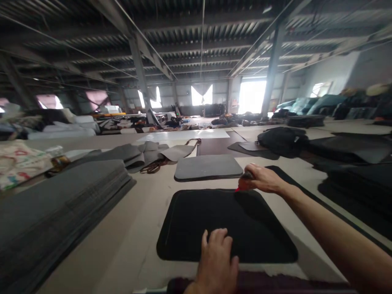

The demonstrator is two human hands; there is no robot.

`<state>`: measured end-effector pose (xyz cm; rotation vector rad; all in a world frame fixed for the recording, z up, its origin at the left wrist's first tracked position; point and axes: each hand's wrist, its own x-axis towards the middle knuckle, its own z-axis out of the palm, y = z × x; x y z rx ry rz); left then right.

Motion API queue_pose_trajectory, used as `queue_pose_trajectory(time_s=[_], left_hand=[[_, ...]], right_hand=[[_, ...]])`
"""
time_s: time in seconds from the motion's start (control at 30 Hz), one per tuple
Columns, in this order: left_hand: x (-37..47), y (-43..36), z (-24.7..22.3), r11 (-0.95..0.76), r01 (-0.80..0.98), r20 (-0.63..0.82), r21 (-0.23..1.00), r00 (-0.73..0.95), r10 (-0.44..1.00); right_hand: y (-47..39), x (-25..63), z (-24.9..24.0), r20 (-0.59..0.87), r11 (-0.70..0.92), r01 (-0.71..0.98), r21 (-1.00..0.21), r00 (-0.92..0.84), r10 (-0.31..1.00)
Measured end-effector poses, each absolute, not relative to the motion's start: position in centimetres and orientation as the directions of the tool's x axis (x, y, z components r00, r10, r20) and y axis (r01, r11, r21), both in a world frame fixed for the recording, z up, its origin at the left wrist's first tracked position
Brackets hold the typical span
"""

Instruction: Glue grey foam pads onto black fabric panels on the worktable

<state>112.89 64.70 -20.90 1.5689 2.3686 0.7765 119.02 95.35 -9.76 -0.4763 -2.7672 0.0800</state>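
A black panel with rounded corners lies flat on the table in front of me. My left hand rests on its near edge, fingers slightly spread, with nothing held. At the panel's far edge, right of its middle, my right hand is wrapped round a tool with a dark end and a red part. The red part meets the panel's edge; the tool's exact kind is too small to tell. A grey rounded panel lies just beyond the black one, to the left of my right hand.
A tall stack of grey sheets fills the left side. Loose grey pieces lie beyond it. Dark piles stand at the right, with a black bag-like bundle farther back. The pale table surface shows between them.
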Motion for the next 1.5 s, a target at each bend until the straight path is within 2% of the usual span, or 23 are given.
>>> queue_pose_trajectory(time_s=[0.2, 0.4, 0.6, 0.77, 0.93, 1.5], left_hand=[[111.1, 64.4, -16.4, 0.426, 0.852, -0.054, 0.306, -0.431, 0.901], [103.9, 63.8, -15.0, 0.438, 0.896, -0.083, 0.071, -0.432, 0.898], [98.9, 64.2, -14.5, 0.414, 0.905, -0.150, 0.094, -0.398, 0.905], [98.5, 64.8, -14.2, 0.400, 0.913, -0.162, 0.074, -0.385, 0.909], [98.5, 65.0, -14.2, 0.400, 0.916, -0.159, 0.041, -0.389, 0.907], [97.7, 65.4, -14.6, 0.387, 0.922, -0.176, -0.018, -0.384, 0.906]], right_hand=[[97.3, 123.2, -9.9, 0.319, 0.903, 0.411, -0.126, -0.845, 0.429], [98.5, 126.2, -10.2, 0.326, 0.869, 0.465, -0.169, -0.805, 0.495], [98.0, 127.6, -10.0, 0.302, 0.865, 0.472, -0.172, -0.811, 0.502], [96.3, 128.9, -9.2, 0.251, 0.879, 0.453, -0.147, -0.843, 0.476], [93.5, 131.1, -8.4, 0.197, 0.866, 0.467, -0.177, -0.845, 0.496], [86.7, 141.0, -10.8, 0.125, 0.681, 0.511, -0.525, -0.746, 0.655]])
